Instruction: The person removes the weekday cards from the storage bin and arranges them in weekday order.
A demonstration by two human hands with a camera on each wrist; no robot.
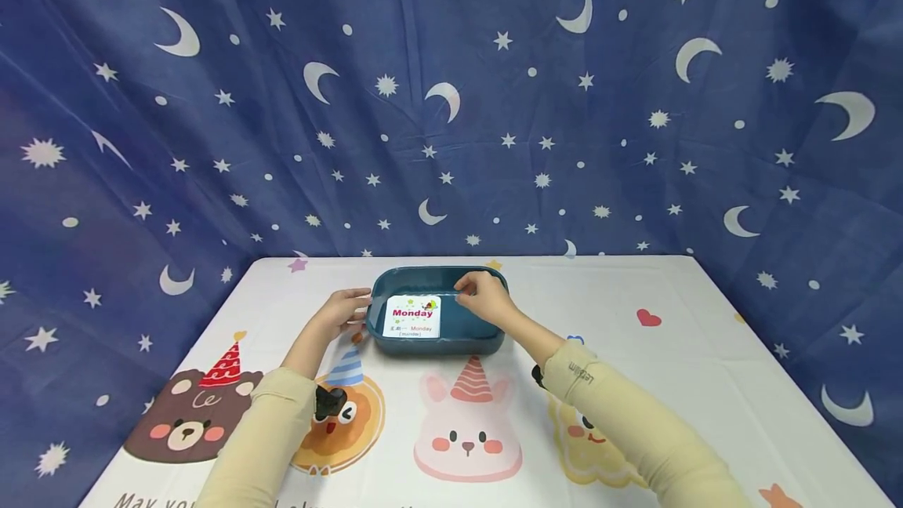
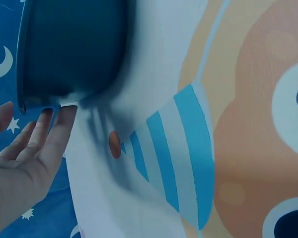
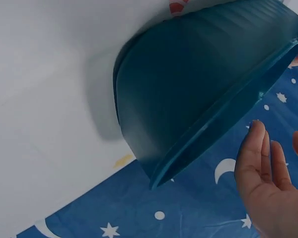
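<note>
A dark teal plastic bin [image 1: 437, 346] stands at the back middle of the table. Inside it, toward the left, lies a white card [image 1: 411, 326] printed "Monday" with small coloured pictures. My left hand [image 1: 340, 310] is at the bin's left end; the left wrist view shows its extended fingers [image 2: 64, 124] right at the rim. Over the right part of the bin hovers my right hand [image 1: 485, 298], fingers bent loosely. In the right wrist view that hand [image 3: 268, 183] is above the rim, and nothing shows between its thumb and fingers.
A white tablecloth [image 1: 592, 296] printed with party-hat animals covers the table. Behind the table hangs a blue curtain [image 1: 494, 202] with moons and stars. Dark wrist devices [image 1: 328, 400] show near both sleeves.
</note>
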